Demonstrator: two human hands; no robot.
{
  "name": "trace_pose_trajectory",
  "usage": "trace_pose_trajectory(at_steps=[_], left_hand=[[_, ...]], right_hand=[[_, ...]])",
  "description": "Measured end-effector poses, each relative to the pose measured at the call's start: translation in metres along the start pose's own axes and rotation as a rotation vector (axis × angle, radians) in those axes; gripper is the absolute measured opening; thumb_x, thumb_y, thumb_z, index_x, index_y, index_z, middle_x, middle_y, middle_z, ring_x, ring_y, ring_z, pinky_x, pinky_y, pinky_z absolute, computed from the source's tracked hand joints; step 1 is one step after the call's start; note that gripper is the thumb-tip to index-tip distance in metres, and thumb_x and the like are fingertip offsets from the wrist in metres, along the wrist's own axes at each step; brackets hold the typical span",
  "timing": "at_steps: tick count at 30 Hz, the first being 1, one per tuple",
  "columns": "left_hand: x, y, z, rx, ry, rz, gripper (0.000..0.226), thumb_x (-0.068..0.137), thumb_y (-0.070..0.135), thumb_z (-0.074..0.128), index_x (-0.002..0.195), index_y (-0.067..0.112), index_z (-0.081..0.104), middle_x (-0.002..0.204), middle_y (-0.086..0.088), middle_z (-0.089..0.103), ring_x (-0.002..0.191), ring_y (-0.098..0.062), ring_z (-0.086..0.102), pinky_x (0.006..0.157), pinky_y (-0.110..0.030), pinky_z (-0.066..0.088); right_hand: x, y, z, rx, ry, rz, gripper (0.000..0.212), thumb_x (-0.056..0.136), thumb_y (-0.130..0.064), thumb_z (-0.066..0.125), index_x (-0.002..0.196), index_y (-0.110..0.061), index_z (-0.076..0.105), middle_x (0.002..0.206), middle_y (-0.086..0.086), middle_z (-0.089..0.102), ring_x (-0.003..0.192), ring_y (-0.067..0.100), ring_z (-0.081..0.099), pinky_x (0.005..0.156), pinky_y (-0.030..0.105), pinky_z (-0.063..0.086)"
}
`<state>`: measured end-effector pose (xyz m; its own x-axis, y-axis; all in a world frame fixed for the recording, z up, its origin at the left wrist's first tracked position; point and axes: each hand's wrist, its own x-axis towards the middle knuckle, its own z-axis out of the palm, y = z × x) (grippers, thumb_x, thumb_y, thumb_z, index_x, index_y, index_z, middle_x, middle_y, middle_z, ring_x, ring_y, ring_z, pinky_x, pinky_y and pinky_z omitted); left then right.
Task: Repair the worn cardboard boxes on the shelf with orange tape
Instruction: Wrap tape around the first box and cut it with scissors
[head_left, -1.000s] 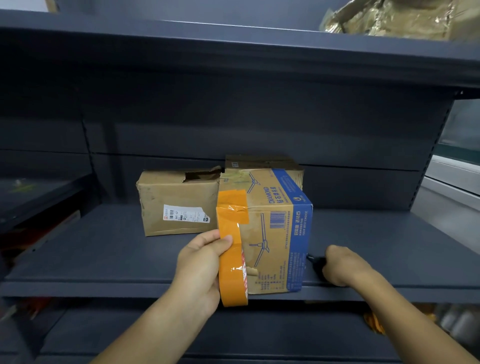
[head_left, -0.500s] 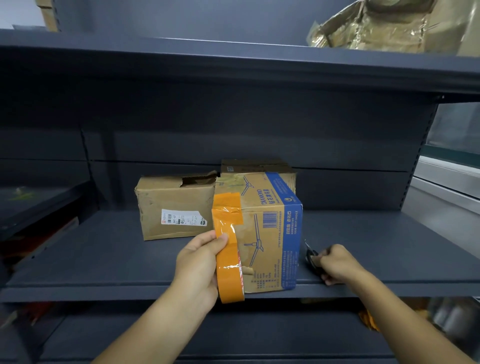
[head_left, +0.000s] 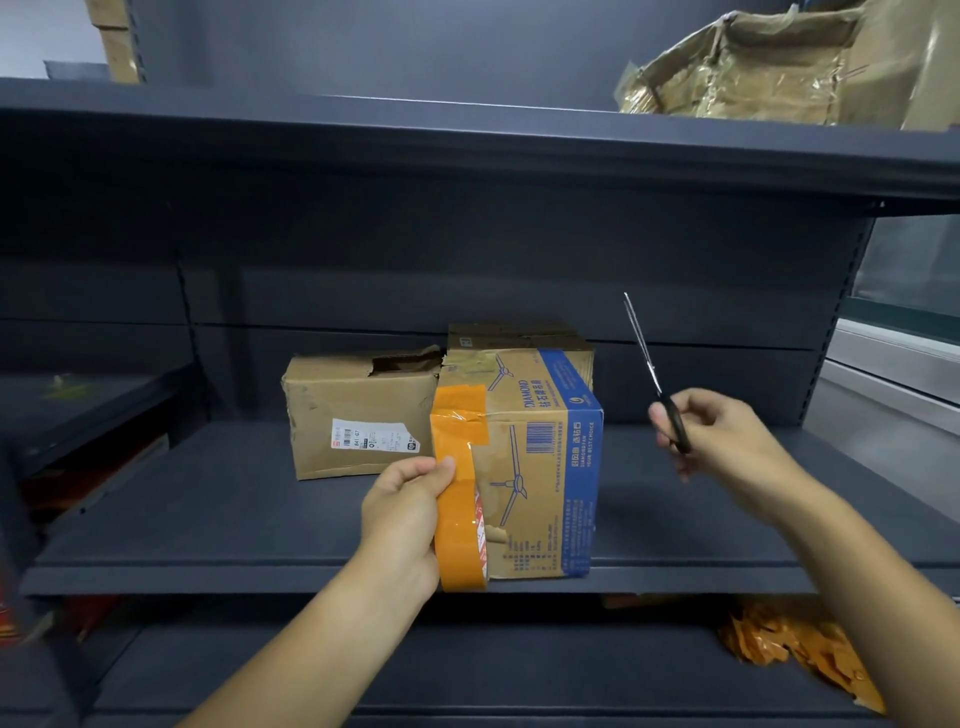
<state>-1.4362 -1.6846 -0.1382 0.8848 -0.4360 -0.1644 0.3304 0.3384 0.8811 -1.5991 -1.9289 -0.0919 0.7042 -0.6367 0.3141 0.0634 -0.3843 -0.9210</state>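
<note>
At the shelf's (head_left: 260, 525) front edge, our left hand (head_left: 402, 512) gripped the orange tape roll (head_left: 460, 540) stuck to the fan box (head_left: 540, 467); our right hand (head_left: 727, 441) held scissors (head_left: 657, 379), cutting judged next

Crumpled foil-wrapped pkg (head_left: 737, 67) on top shelf; orange wrappers (head_left: 795, 649) lower shelf, rt side.

A: Describe the operator's body as visible.

B: Two forearms, a left hand (head_left: 405, 512) and a right hand (head_left: 722, 441). Both arms bare to frame edge; no sleeves, gloves or jewellery visible.
</note>
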Motion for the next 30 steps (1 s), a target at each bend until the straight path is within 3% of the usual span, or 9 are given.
trace_pose_trajectory(at_steps=[3, 6, 12, 20, 30], left_hand=[[0.003, -0.001, 0.000, 0.007, 0.007, 0.010, 0.014, 0.087, 0.019, 0.076, 0.099, 0.017, 0.069, 0.095, -0.013, 0.074, 0.079, -0.032, 0.073, 0.050, -0.037, 0.057], [0.004, -0.003, -0.002, 0.004, 0.008, 0.015, 0.011, 0.088, 0.021, 0.075, 0.098, 0.018, 0.070, 0.094, -0.013, 0.075, 0.076, -0.030, 0.074, 0.052, -0.037, 0.058], [0.006, -0.004, -0.004, -0.020, -0.024, 0.008, 0.009, 0.090, 0.019, 0.073, 0.098, 0.017, 0.070, 0.081, -0.010, 0.077, 0.058, -0.024, 0.074, 0.049, -0.036, 0.057], [0.010, -0.004, -0.008, -0.025, -0.061, -0.002, 0.008, 0.090, 0.019, 0.072, 0.098, 0.019, 0.071, 0.079, -0.008, 0.077, 0.062, -0.023, 0.075, 0.052, -0.037, 0.058], [0.012, 0.003, -0.017, 0.003, -0.195, -0.075, 0.015, 0.094, 0.018, 0.068, 0.108, 0.015, 0.070, 0.087, -0.011, 0.078, 0.075, -0.027, 0.076, 0.059, -0.039, 0.062]], right_hand=[[-0.007, -0.020, 0.005, -0.086, -0.244, -0.097, 0.037, 0.062, -0.049, 0.084, 0.077, -0.019, 0.068, 0.067, 0.007, 0.061, 0.049, 0.016, 0.051, 0.046, 0.029, 0.047], [-0.007, -0.032, 0.014, -0.315, -0.492, -0.062, 0.044, 0.057, -0.047, 0.089, 0.082, -0.017, 0.069, 0.069, 0.001, 0.062, 0.057, 0.012, 0.054, 0.050, 0.028, 0.048], [0.007, -0.047, 0.025, -0.666, -0.680, 0.073, 0.043, 0.058, -0.052, 0.089, 0.083, -0.020, 0.073, 0.075, 0.003, 0.070, 0.057, 0.012, 0.060, 0.051, 0.025, 0.051], [0.022, -0.071, 0.040, -0.788, -0.709, 0.214, 0.030, 0.069, -0.045, 0.088, 0.080, -0.018, 0.080, 0.064, -0.001, 0.069, 0.052, 0.019, 0.065, 0.056, 0.028, 0.056], [0.024, -0.084, 0.057, -0.798, -0.742, 0.217, 0.044, 0.059, -0.058, 0.085, 0.080, -0.019, 0.080, 0.061, -0.003, 0.068, 0.049, 0.018, 0.062, 0.054, 0.025, 0.054]])
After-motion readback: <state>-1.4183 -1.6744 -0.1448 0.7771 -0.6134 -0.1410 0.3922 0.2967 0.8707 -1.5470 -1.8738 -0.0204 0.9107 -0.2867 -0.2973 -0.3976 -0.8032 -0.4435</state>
